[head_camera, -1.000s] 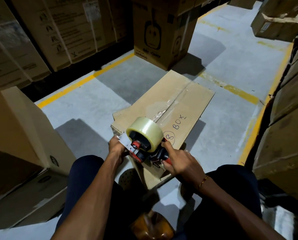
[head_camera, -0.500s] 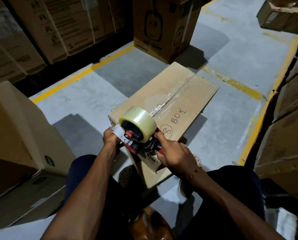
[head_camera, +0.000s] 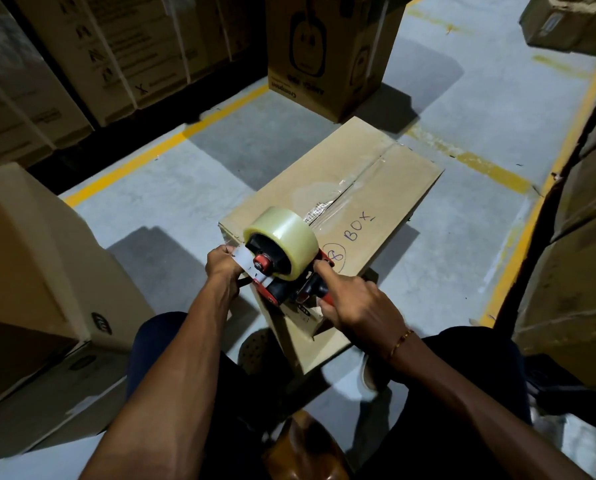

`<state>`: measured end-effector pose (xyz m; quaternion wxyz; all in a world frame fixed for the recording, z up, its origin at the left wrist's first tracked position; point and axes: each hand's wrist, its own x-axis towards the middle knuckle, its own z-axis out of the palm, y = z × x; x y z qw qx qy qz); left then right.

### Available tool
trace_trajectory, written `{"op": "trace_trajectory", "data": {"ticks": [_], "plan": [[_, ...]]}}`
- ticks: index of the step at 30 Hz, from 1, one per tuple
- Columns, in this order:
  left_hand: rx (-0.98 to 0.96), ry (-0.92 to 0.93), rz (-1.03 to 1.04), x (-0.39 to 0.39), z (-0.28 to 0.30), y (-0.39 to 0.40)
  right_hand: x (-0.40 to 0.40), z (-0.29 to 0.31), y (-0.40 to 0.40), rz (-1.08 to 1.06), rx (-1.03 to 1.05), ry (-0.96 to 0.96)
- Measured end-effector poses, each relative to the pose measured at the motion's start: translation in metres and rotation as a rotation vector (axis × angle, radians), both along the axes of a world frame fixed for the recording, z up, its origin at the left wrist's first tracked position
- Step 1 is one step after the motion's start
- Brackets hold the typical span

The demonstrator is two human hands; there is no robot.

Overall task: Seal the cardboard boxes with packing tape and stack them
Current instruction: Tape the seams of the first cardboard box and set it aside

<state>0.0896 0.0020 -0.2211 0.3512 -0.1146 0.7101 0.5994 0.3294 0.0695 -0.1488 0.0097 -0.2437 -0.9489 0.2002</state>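
Both hands hold the tape dispenser, left hand pinching tape, right hand gripping its handle, on the box.

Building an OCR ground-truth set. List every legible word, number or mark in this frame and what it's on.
"BOX" handwritten in blue on top of the cardboard box being taped.
"8", circled, handwritten beside it on the same top.
"X" printed in black on the stacked cartons at upper left.
Brand print, upside down, along the bottom of the tall carton behind: too blurred to read.
Small logo on the side of the left carton: unreadable.
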Motion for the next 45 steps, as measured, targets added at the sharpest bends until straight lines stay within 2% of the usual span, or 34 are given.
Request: {"op": "trace_trajectory", "data": {"ticks": [3, 6, 13, 17, 25, 32, 37, 41, 42, 45], "plan": [[-0.053, 0.041, -0.048, 0.001, 0.001, -0.001, 0.023, 0.003, -0.004, -0.048, 0.011, 0.006], [-0.023, 0.017, -0.089, 0.004, 0.001, -0.001, 0.039, 0.003, -0.007, -0.142, -0.02, -0.08], [-0.015, -0.001, -0.062, 0.015, 0.0, -0.002, 0.044, -0.004, -0.012, -0.095, 0.018, 0.007], [0.035, -0.066, -0.086, 0.033, 0.005, -0.004, 0.048, -0.01, -0.01, -0.12, -0.01, 0.001], [0.015, -0.191, -0.166, 0.063, 0.011, -0.007, 0.047, -0.008, -0.009, -0.128, -0.048, -0.012], [0.095, -0.122, -0.101, 0.065, 0.002, -0.009, 0.044, 0.002, -0.009, -0.113, -0.01, -0.067], [0.111, -0.195, -0.026, 0.067, 0.005, -0.006, 0.039, 0.008, -0.009, -0.101, -0.013, -0.112], [0.058, -0.153, -0.126, 0.066, 0.004, -0.009, 0.053, 0.01, -0.01, -0.106, 0.03, -0.135], [0.033, -0.092, -0.173, 0.067, 0.005, -0.01, 0.058, 0.008, -0.012, -0.111, 0.032, -0.139], [0.013, -0.034, -0.187, 0.069, 0.005, -0.011, 0.068, 0.005, -0.017, -0.122, 0.02, -0.126]]}}
